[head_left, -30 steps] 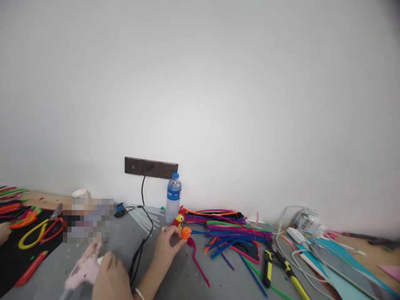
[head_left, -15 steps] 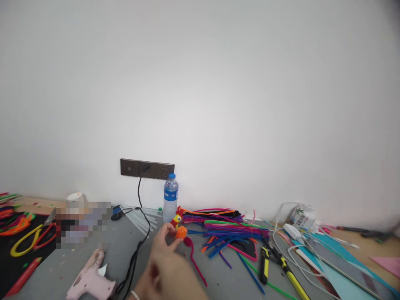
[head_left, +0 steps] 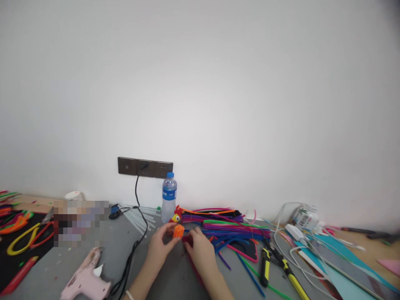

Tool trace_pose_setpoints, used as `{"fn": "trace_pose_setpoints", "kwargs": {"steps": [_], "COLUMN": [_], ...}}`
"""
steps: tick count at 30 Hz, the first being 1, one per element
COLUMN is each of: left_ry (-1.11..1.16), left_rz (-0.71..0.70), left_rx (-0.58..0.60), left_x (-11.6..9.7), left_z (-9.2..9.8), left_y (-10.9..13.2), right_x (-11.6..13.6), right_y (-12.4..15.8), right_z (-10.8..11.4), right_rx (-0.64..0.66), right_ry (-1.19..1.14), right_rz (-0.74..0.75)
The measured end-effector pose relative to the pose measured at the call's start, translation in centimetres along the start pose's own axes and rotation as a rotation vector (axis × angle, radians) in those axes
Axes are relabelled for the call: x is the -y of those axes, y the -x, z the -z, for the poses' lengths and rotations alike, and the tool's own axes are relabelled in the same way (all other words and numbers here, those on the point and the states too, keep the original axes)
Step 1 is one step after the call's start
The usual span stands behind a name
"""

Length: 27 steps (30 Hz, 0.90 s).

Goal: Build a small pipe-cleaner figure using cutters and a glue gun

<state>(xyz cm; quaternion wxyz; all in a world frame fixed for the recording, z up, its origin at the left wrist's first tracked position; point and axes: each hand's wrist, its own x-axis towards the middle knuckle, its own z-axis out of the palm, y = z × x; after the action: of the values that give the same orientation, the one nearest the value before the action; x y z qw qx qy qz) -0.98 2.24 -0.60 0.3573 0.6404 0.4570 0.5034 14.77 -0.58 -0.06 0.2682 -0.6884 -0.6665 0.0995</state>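
My left hand [head_left: 158, 246] pinches a small orange coiled piece [head_left: 178, 231] between thumb and fingers. Just behind it stands a small figure with a red-and-yellow rooster head [head_left: 176, 216] and a round eye; whether it is joined to the orange piece I cannot tell. Close by on the right, my right hand [head_left: 201, 252] has its fingertips closed on a dark red pipe-cleaner piece [head_left: 194, 268] with a rounded end and a long stem. That piece is partly hidden by the hand and lies low over the grey table.
A water bottle [head_left: 169, 200] stands by the wall. Bundled pipe cleaners [head_left: 234, 228] lie to the right, with yellow-black pliers [head_left: 290, 273] nearer. At left are a pink glue gun [head_left: 87, 281], its black cord [head_left: 134, 254] and scissors [head_left: 25, 241]. White cables [head_left: 308, 275] and a phone [head_left: 346, 266] lie far right.
My right hand has moved forward from a blurred place in front of my left hand to the dark red piece and closed on it. My left hand keeps the orange piece.
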Motion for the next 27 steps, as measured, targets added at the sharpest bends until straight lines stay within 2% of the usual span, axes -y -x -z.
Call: {"fn": "trace_pose_setpoints", "kwargs": {"steps": [2, 5, 9, 13, 16, 18, 23, 27], "left_ry": [-0.004, 0.115, 0.37, 0.502, 0.571, 0.592, 0.6, 0.613], "left_rz": [0.021, 0.067, 0.167, 0.262, 0.268, 0.247, 0.215, 0.232], "left_rx": [0.026, 0.083, 0.196, 0.338, 0.455, 0.49, 0.502, 0.458], "left_x": [0.3, 0.7, 0.0, -1.3, -2.0, -2.2, -2.5, -2.5], "left_z": [0.1, 0.1, 0.0, -0.1, -0.1, -0.1, 0.0, 0.0], "left_y": [-0.1, -0.2, -0.1, 0.6, 1.1, 1.3, 1.3, 1.3], "right_x": [-0.4, -1.4, -2.1, -1.7, -1.3, -1.1, -1.1, -1.2], "right_y": [-0.1, -0.9, -1.8, -1.6, -1.0, -0.8, -0.6, -0.5], "right_z": [-0.6, -0.7, 0.3, 1.8, 2.3, 2.4, 2.2, 2.4], "right_rx": [0.0, 0.018, 0.064, 0.097, 0.143, 0.171, 0.203, 0.191], "right_ry": [-0.098, -0.412, -0.684, -1.051, -1.123, -1.148, -1.211, -1.217], "right_rz": [-0.011, -0.02, -0.005, -0.019, -0.046, -0.057, -0.087, -0.076]}}
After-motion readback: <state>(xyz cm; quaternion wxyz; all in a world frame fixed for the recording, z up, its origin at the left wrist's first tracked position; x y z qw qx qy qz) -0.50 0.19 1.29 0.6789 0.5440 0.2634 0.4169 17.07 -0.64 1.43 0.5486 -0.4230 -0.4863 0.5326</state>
